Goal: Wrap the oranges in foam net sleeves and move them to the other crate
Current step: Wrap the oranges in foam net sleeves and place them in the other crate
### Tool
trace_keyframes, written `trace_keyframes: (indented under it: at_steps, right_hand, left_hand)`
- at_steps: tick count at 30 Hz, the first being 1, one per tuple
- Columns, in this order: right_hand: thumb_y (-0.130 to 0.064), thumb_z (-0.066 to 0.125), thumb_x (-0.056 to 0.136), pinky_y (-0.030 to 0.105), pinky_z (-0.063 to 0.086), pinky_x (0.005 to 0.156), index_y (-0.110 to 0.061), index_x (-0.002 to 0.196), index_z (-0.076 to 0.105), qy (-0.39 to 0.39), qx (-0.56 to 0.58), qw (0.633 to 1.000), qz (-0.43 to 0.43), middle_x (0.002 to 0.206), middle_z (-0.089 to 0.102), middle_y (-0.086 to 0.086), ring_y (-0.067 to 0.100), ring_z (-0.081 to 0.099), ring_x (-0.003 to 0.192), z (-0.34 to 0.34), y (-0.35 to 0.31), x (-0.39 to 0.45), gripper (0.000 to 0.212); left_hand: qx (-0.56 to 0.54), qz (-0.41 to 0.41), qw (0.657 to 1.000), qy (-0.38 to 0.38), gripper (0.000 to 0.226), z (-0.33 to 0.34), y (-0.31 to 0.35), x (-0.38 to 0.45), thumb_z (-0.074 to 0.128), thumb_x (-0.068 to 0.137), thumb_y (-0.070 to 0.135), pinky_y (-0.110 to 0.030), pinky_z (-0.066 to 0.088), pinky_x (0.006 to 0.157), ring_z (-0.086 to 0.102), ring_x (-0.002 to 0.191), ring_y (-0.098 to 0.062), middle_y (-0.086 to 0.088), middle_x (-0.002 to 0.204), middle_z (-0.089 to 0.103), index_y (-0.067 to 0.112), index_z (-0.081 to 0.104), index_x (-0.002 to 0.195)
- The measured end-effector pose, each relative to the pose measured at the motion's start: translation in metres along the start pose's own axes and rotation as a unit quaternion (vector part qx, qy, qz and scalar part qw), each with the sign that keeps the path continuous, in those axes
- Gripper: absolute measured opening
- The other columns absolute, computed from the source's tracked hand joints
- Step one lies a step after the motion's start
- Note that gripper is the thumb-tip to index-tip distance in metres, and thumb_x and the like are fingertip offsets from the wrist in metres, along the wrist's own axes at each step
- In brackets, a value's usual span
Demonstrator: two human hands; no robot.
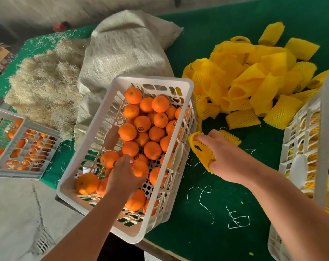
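Observation:
A white slotted crate (190, 87) in the middle of the green table holds several bare oranges (152, 129). My left hand (124, 176) reaches into it and curls around one orange (141, 169) near the front. My right hand (227, 157) hovers over the table beside the crate and holds a yellow foam net sleeve (201, 149) stretched over its fingers. A pile of yellow sleeves (254, 78) lies behind it. At the right edge a second white crate (327, 129) contains oranges wrapped in yellow sleeves.
A burlap sack (126, 51) and a heap of straw (45, 85) lie behind the middle crate. Another crate with oranges (24, 146) sits at the far left. White string scraps (235, 219) litter the green cloth. The table's front edge drops to a concrete floor (18, 213).

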State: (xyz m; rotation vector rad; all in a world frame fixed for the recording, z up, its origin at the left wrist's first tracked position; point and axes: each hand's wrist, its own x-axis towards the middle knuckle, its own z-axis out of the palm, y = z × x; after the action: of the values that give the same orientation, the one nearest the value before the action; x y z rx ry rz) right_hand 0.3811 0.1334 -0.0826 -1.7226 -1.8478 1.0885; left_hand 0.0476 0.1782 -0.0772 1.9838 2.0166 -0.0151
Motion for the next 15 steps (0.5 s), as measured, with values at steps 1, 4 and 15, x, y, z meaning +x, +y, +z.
trace_keyframes:
  at_steps: [1,4,15]
  right_hand:
    - [-0.004,0.067,0.09,0.034,0.063,0.067,-0.053,0.144,0.028,0.002,0.002,1.0,0.0,0.116,0.034,-0.014,0.016,0.057,0.09,0.0,-0.001,0.0,0.082]
    - [-0.003,0.066,0.09,0.019,0.052,0.052,-0.052,0.144,0.029,0.015,0.002,1.0,-0.006,0.114,0.035,-0.013,0.013,0.056,0.077,0.002,-0.003,-0.001,0.082]
    - [-0.03,0.076,0.093,0.038,0.058,0.08,-0.04,0.15,0.034,0.065,0.066,0.994,-0.061,0.121,0.038,-0.001,0.013,0.056,0.093,-0.011,-0.017,-0.008,0.071]
  left_hand:
    - [-0.031,-0.004,0.999,0.015,0.066,-0.01,0.004,-0.003,0.09,0.067,0.045,-0.03,0.046,0.071,0.058,0.094,-0.015,0.007,0.11,0.057,0.028,0.047,0.115]
    - [-0.17,-0.004,0.984,0.047,0.072,-0.045,0.028,-0.017,0.091,0.064,0.053,-0.035,0.053,0.078,0.061,0.102,-0.013,0.011,0.115,0.058,0.034,0.05,0.119]
    - [-0.47,0.03,0.858,-0.205,0.06,-0.071,0.172,-0.091,0.088,0.069,0.048,-0.03,0.054,0.088,0.073,0.101,-0.007,0.009,0.111,0.076,0.047,0.063,0.124]
